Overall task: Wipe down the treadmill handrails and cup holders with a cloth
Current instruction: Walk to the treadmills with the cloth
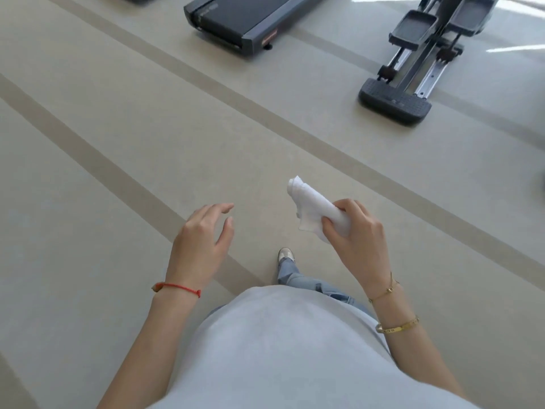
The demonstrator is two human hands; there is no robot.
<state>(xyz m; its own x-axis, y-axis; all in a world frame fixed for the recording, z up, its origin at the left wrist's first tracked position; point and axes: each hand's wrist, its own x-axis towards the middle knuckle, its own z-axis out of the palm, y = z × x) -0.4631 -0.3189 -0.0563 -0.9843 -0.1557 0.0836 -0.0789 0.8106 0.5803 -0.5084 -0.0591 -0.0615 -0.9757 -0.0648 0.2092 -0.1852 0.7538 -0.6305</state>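
Your right hand [358, 234] grips a folded white cloth [312, 208]; your left hand [200, 237] hangs relaxed, holding nothing. The dark grey treadmill deck [236, 19] lies well beyond the cloth.

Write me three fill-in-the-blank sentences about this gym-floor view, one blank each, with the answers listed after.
1. The crumpled white cloth is held in the person's ____ hand.
2. The left hand, with a ____ string bracelet at its wrist, holds nothing.
3. The dark grey treadmill deck stands on the beige ____, apart from both hands.

Answers: right; red; floor
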